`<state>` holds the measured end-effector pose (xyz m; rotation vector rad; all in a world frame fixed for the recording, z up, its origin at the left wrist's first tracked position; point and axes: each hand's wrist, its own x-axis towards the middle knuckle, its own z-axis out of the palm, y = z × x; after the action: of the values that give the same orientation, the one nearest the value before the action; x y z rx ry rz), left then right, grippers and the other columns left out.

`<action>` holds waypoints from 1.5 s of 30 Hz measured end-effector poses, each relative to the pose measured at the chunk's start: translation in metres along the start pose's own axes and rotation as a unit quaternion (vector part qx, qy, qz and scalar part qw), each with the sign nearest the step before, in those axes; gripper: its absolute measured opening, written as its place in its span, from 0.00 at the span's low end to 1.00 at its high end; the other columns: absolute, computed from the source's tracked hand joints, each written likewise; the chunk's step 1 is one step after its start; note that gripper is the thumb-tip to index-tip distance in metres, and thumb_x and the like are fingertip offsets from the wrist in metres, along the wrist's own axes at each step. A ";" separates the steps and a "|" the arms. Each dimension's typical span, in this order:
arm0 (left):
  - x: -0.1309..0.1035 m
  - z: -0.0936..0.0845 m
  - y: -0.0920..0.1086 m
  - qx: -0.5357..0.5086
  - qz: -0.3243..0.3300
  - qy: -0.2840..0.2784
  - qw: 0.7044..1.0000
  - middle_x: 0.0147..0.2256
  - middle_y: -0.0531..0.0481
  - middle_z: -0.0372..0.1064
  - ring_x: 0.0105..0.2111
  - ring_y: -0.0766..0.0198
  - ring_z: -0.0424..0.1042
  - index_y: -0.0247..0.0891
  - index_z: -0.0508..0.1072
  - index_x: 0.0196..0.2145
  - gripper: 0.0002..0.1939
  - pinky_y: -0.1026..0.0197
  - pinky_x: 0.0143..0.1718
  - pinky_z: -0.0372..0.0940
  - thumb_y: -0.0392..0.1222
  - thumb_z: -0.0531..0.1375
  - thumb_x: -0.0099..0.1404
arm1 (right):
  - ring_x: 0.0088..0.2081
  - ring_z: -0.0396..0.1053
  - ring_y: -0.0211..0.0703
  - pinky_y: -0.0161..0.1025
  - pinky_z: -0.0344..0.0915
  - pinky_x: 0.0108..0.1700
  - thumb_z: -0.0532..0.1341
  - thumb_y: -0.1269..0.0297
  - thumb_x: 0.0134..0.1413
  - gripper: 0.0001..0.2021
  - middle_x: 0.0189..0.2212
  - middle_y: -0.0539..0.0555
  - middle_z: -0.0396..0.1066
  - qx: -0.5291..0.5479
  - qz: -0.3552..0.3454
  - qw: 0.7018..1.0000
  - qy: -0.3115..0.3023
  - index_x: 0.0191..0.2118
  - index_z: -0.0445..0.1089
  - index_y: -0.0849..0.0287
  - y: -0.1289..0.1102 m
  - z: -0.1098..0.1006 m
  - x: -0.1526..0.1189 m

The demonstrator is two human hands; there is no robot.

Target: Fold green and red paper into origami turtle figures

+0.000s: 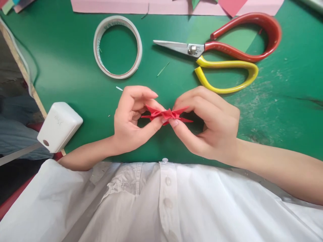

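Observation:
A red folded paper piece (169, 114) with several pointed tips is held between my two hands, close to the table's near edge. My left hand (136, 119) pinches its left side between thumb and fingers. On the other side my right hand (208, 122) pinches it too, with both thumbs meeting near its middle. The fingers cover parts of the folds. Beyond the hands lie scissors (199, 49) with one red and one yellow handle. A roll of white tape (139, 47) rests flat to their left.
Pink paper (113, 6) lies along the far edge of the green table (70, 60), with red and green paper pieces on it. A green sheet sits partly beneath the scissors. At the left edge is a white block-shaped object (60, 126); small paper scraps are scattered about.

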<state>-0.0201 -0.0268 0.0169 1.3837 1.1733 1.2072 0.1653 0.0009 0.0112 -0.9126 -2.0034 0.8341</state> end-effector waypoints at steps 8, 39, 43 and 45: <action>-0.002 -0.002 -0.007 0.020 0.021 -0.030 0.999 0.36 0.55 0.76 0.37 0.71 0.80 0.40 0.72 0.45 0.18 0.71 0.39 0.77 0.27 0.69 0.59 | 0.37 0.73 0.38 0.37 0.72 0.35 0.62 0.72 0.58 0.05 0.35 0.51 0.73 0.006 -0.010 0.999 0.038 0.39 0.67 0.55 0.002 0.000 0.001; -0.011 0.003 -0.007 0.011 -0.042 -0.042 0.998 0.35 0.56 0.73 0.35 0.70 0.78 0.44 0.65 0.44 0.14 0.67 0.36 0.76 0.42 0.67 0.67 | 0.38 0.74 0.34 0.33 0.72 0.38 0.65 0.71 0.57 0.02 0.35 0.51 0.74 0.090 0.037 0.995 0.014 0.37 0.73 0.60 0.000 0.000 0.001; -0.012 0.003 -0.007 0.019 -0.033 -0.049 0.998 0.36 0.55 0.74 0.37 0.68 0.79 0.44 0.65 0.44 0.14 0.67 0.37 0.77 0.41 0.67 0.67 | 0.35 0.73 0.34 0.34 0.71 0.35 0.65 0.72 0.57 0.03 0.34 0.49 0.74 0.089 0.034 0.995 0.012 0.36 0.72 0.56 0.000 -0.001 0.002; -0.011 0.003 -0.006 0.017 -0.029 -0.050 0.998 0.37 0.54 0.74 0.38 0.68 0.80 0.44 0.66 0.45 0.14 0.67 0.38 0.78 0.41 0.67 0.67 | 0.34 0.73 0.35 0.36 0.71 0.35 0.64 0.72 0.58 0.04 0.34 0.49 0.75 0.089 0.027 0.996 0.014 0.36 0.72 0.55 0.000 -0.002 0.003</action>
<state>-0.0180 -0.0376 0.0095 1.4097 1.1602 1.0695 0.1659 0.0041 0.0130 -0.8749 -1.8542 1.0078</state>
